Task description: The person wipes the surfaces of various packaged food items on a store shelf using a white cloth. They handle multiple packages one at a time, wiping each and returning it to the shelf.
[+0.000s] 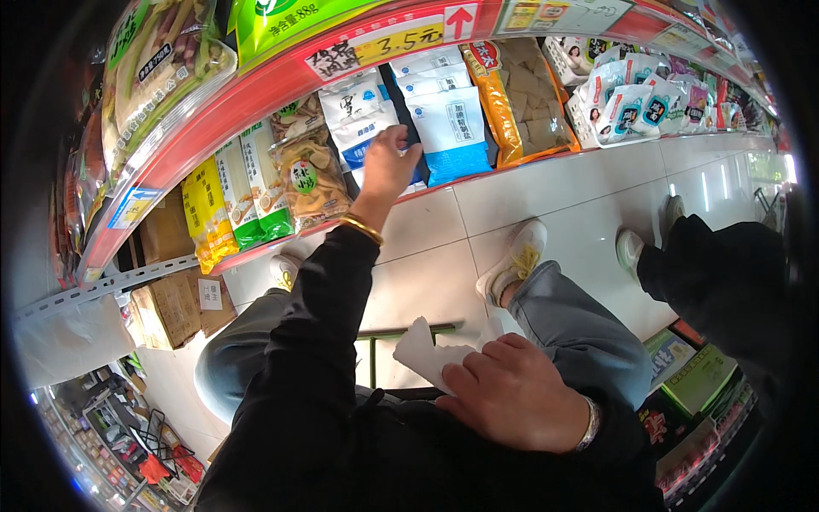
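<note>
My left hand (387,163), a gold bangle at its wrist, reaches over the low shelf to a white and blue salt bag (361,152). Its fingers are curled over the front of that bag; whether they pinch the plastic cannot be made out. Just right of it stand more white and light-blue salt bags (446,131), one behind another. Close to my lap, my right hand (512,390) is closed around a crumpled white tissue (425,352). A silver bracelet circles that wrist.
Bagged dried food (313,179), noodle packs (259,179) and an orange-edged bag (531,96) share the shelf. A red shelf edge (269,83) overhangs them. White baskets (585,118) hold small pouches. Cardboard boxes (169,307) sit at left. Another person's dark-trousered leg (691,262) is at right.
</note>
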Tool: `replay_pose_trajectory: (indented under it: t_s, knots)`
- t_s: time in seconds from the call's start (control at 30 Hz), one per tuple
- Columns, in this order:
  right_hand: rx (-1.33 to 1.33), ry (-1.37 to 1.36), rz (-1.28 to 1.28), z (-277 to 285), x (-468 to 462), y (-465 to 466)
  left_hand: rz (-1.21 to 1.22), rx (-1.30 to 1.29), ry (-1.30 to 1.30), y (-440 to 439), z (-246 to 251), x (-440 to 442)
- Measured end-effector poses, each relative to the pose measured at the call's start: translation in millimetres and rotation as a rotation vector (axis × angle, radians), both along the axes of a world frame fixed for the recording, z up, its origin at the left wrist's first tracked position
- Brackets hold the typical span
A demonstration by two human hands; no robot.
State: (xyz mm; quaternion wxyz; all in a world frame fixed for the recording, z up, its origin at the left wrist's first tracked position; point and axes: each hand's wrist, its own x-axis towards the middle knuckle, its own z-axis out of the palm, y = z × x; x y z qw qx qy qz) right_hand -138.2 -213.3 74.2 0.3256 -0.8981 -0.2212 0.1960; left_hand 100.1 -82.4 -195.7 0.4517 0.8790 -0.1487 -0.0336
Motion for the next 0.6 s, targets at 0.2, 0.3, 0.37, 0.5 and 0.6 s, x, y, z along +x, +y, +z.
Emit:
replay_pose_trajectory:
  t_s: [0.2, 0.3, 0.37, 0.5, 0.6]
  knots:
    - [0.025, -0.014, -0.058, -5.3, -5.2, -9.2, 0.188, 0.100, 0.660, -49.7, 6.7, 6.6]
    - [0.042, 0.005, -0.063, -5.8, -2.3, -12.1, 0.117, 0.177, 0.554, -55.9, -8.9, 8.0]
    - [0.062, 0.030, -0.075, -7.6, -0.7, -14.1, 0.092, 0.151, 0.625, -62.1, -2.5, 2.6]
    - [0.095, 0.037, -0.082, -12.7, 7.1, -13.4, 0.158, -0.070, 0.748, -63.7, 2.1, -5.3]
    - [0.067, 0.032, -0.055, -14.5, 18.6, -13.7, 0.199, -0.236, 0.762, -65.9, 10.8, -11.7]
